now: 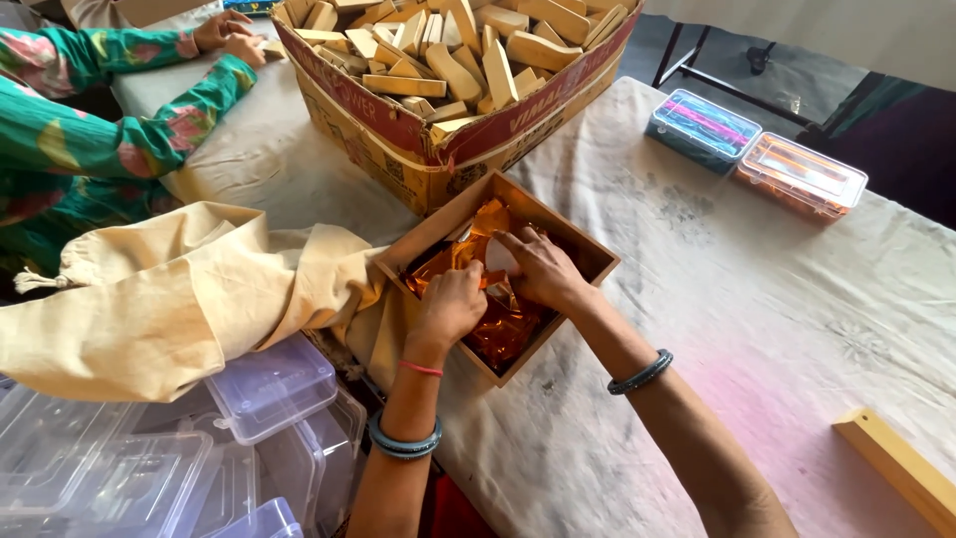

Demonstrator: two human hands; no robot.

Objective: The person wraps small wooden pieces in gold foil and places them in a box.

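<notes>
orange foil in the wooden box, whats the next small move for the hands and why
Probably press the orange foil flat into the near corner of the wooden box. Both the left hand and right hand are already inside the box on the foil, which looks crumpled and raised in the middle rather than lying against the bottom.

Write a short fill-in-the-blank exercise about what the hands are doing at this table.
1. Both hands, the left hand and the right hand, press ____ film into the wooden box.
2. The cardboard carton behind it is full of ____ blocks.
3. The cloth bag lies to the ____ of the wooden box.

Missing words: orange; wooden; left
</notes>
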